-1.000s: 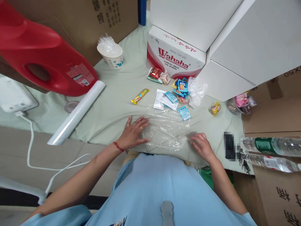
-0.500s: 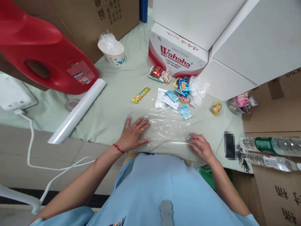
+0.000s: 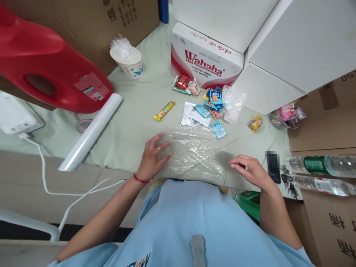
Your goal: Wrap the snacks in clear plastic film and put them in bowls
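A clear plastic film sheet (image 3: 194,155) lies wrinkled on the cloth-covered table, close to my body. At its left edge my left hand (image 3: 154,155) is open, fingers apart, holding nothing. To the right of the sheet, my right hand (image 3: 249,168) hovers with fingers loosely bent and nothing held; it is apart from the film. Just beyond the sheet lie white packets (image 3: 191,113) and a small blue packet (image 3: 218,129). A yellow snack bar (image 3: 164,111) sits by itself to their left.
A white roll (image 3: 90,133) and a red jug (image 3: 63,74) stand at left. Further back are a paper cup (image 3: 130,63), a Wahaha box (image 3: 205,55), and blue snack packets (image 3: 215,97) beside crumpled plastic (image 3: 233,104). At right are a phone (image 3: 273,167) and water bottles (image 3: 322,165).
Both hands have come away from the film: my left hand shifted slightly left, my right hand moved right. The sheet's near edge now lies looser and more wrinkled.
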